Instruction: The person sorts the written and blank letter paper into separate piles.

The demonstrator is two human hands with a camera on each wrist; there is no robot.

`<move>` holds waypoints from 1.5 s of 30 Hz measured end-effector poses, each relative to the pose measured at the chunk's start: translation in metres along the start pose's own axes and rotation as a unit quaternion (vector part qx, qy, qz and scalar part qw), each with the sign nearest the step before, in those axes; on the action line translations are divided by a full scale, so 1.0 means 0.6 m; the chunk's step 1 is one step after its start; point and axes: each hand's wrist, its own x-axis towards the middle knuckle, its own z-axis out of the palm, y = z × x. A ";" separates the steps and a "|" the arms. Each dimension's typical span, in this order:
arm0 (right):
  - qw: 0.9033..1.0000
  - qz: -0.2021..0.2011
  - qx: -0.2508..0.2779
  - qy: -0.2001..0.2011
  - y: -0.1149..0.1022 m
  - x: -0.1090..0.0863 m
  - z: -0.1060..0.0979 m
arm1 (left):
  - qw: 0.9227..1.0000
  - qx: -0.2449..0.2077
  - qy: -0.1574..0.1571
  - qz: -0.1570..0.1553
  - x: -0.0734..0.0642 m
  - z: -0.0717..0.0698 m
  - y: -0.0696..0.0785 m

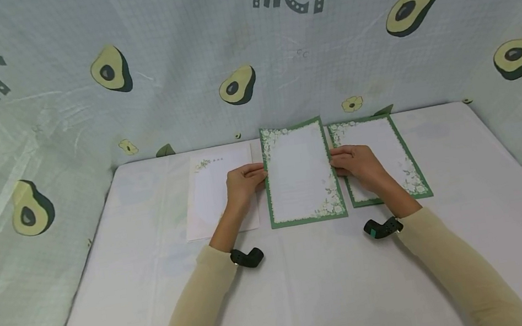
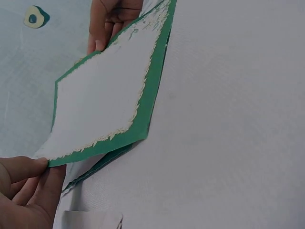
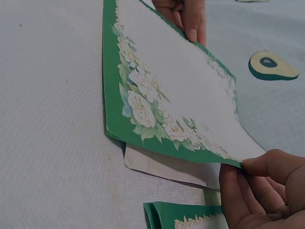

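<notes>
l hand [image 1: 242, 185] & r hand [image 1: 357, 163] w/ pinch grip on green-edged sheet [image 1: 300, 174]; white sheet [image 1: 212, 192] at l

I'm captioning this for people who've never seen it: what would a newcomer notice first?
Most likely the rectangular white paper with a green border and printed flowers, at the centre, its sides pinched by the bare left hand and bare right hand. Next, perhaps, the yellow-green avocado prints scattered over the pale, lettered backdrop behind the white-covered table. A similar green-bordered, flower-printed sheet lies on the table, right of the centre.
</notes>
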 end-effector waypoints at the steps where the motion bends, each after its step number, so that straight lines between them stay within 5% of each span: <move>1: 1.000 -0.001 0.003 0.002 0.000 -0.001 0.000 | 1.000 -0.002 0.001 0.001 0.000 0.000 0.000; 16: 1.000 -0.003 0.000 0.026 -0.009 -0.005 0.000 | 1.000 -0.024 0.006 0.002 0.004 -0.003 -0.003; 26: 0.997 -0.041 0.041 0.044 -0.009 -0.004 0.001 | 0.997 -0.062 0.044 0.020 0.005 0.002 0.001; 45: 0.995 -0.053 0.069 0.042 -0.010 -0.005 0.000 | 0.994 -0.100 0.040 0.015 0.004 0.002 0.003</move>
